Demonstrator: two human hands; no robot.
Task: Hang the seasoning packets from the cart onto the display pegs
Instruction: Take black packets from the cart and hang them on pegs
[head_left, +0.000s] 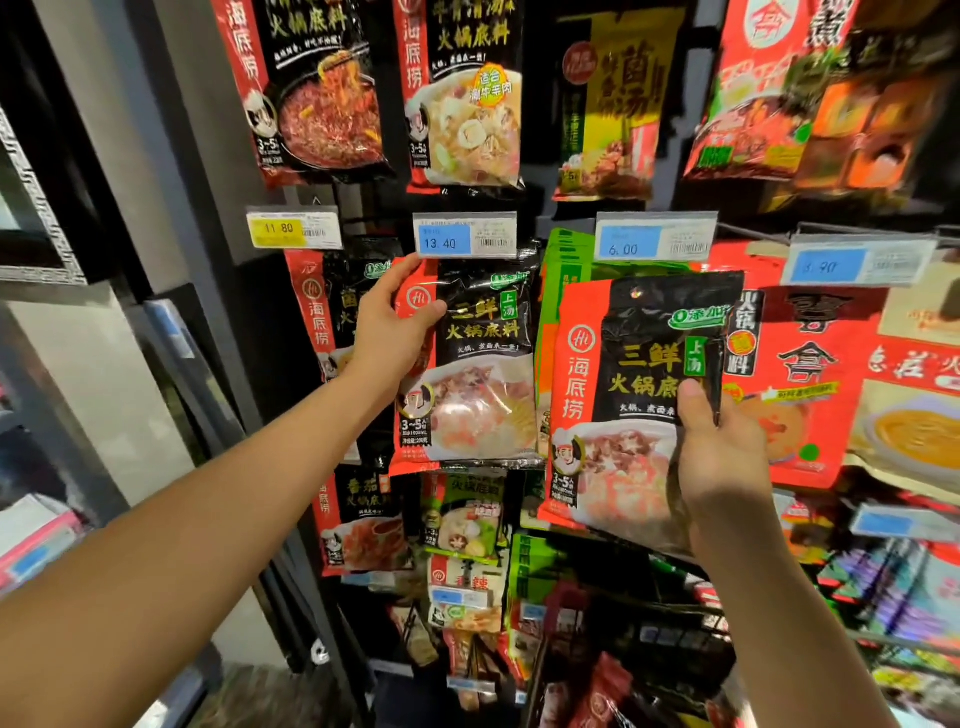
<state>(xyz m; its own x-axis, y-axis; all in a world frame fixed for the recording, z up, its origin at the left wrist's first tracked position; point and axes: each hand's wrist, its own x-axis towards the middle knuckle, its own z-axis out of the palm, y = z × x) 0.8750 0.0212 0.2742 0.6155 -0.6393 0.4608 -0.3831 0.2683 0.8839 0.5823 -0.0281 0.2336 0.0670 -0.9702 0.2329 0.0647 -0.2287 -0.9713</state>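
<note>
My feed is dim overall. The packet (483, 364) just below the blue price tag (465, 235) reads sharp; packets (857, 104) up and right of that tag smear with blur, and the grey post (208, 130) left of it leans, shadowed.

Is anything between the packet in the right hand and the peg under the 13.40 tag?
Likely the 13.40 price tag: it hangs just above the matching hung packet, which the left hand holds, and hides the peg's end. The held packet, in the right hand, is off to the right, in front of green packets.
</note>
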